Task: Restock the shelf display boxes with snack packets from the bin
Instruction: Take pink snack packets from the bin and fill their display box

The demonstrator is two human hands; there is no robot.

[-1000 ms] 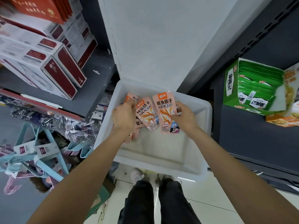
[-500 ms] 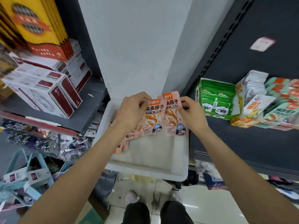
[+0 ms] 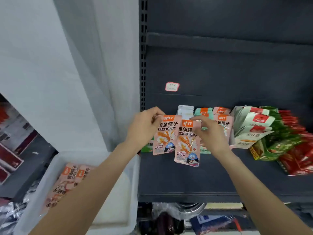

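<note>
progress: mid-restock | left hand [image 3: 144, 128] pinched pink packet [image 3: 165, 135] – right hand [image 3: 209, 133] pinched second packet [image 3: 188, 143], both raised before shelf [image 3: 186, 180] boxes [image 3: 221, 126] – not placed | more packets left in bin [image 3: 118, 192]

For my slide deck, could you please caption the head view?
Left hand and right hand hold pink snack packets before the shelf.

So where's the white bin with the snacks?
In the head view the white bin sits low on the left, under the left forearm and beside the dark shelf, with pink snack packets lying inside it.
</note>
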